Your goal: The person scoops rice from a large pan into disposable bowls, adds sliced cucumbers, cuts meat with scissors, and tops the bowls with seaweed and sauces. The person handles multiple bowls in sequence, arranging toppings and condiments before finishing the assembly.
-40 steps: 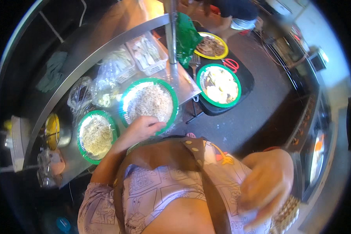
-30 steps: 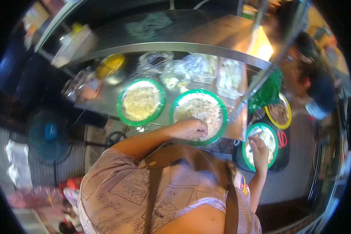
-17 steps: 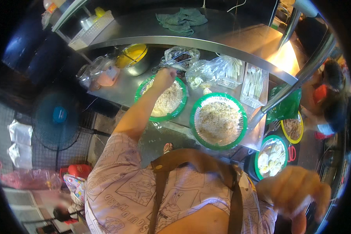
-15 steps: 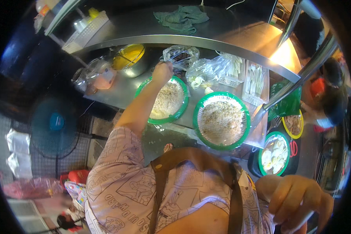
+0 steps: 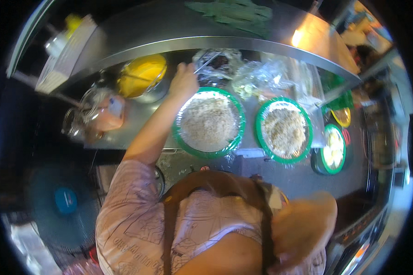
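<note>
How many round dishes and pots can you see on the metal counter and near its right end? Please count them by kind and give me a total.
Green-rimmed dishes: 3 (two on the metal counter, one past its right end)
Yellow-rimmed dish: 1
Metal pot with yellow inside: 1
Total: 5

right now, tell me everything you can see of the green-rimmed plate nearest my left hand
The green-rimmed plate is round and plastic-looking, with a shiny silvery lining and clear film around it, holding pale, grainy food. It lies flat on the metal counter, left of a similar plate. The left hand is by its upper-left rim; contact is unclear.
</note>
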